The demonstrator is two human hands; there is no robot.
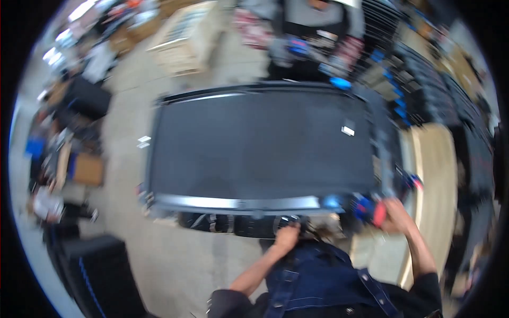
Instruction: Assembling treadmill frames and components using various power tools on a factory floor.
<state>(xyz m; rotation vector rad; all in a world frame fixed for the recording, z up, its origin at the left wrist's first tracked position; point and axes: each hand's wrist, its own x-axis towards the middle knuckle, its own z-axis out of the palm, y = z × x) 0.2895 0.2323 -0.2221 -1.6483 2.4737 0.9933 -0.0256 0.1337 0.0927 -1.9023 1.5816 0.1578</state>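
Note:
A large dark flat panel in a frame [254, 143] lies across a stand in front of me, with a silvery strip [212, 201] along its near edge. At the panel's near right corner, my right hand [393, 216] is closed round a red-and-blue hand tool [378, 213]; motion blur hides its exact kind. My left hand [287, 238] is at the near edge, right of the middle, its fingers curled at a dark rounded part [289, 220] just below the strip. What the fingertips hold is too blurred to make out. A small white label [348, 131] lies on the panel's right part.
Across the panel stands another person [318, 47] in a dark apron and grey top. A pale wooden crate [185, 40] stands at the far left. Black padded blocks [101, 275] are at the near left. Dark stacked racks [424, 79] and a light board [437, 185] line the right.

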